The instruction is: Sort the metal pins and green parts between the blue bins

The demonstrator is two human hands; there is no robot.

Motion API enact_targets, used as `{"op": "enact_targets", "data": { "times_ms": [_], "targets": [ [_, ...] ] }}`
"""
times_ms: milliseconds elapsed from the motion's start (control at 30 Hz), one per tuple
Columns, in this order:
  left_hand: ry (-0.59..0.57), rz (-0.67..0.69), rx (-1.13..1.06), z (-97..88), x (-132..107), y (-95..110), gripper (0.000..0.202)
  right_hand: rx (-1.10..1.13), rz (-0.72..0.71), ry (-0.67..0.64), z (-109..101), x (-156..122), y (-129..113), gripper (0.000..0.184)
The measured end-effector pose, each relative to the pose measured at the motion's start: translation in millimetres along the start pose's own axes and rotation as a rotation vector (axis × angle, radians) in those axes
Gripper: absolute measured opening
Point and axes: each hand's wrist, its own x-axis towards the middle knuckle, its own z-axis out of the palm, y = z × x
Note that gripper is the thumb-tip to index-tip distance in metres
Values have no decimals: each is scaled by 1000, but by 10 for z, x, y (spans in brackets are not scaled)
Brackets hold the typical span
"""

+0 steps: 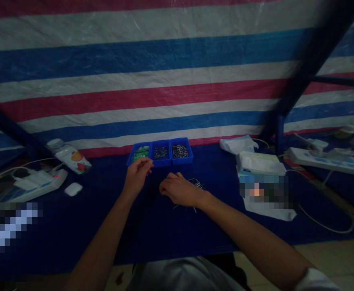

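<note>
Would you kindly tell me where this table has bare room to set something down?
There is bare blue cloth between the left hand and the power strip, and another patch between the right hand and the tissue pack. It is crowded at the blue trays and the loose pins.

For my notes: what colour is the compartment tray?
The compartment tray is blue, clearest in the head view.

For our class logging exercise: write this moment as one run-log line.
left hand: raised near blue divided tray | right hand: over loose metal pins
</note>
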Motion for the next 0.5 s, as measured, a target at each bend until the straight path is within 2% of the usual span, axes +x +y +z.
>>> {"op": "enact_targets", "data": {
  "times_ms": [100, 200, 333, 500],
  "targets": [
    [6, -6, -10, 3, 1, 0, 27, -3, -24, 27, -8, -8, -2, 12],
    [8, -11, -14, 5, 4, -6, 29, -21, -72, -18, -29, -26, -16, 26],
    [4, -13, -6, 2, 7, -15, 27, -76, -114, -78, -28, -41, -30, 13],
    [-7, -2, -1, 1, 5, -31, 25, -90, -112, -57, 17, -42, -39, 19]
  ]
}}
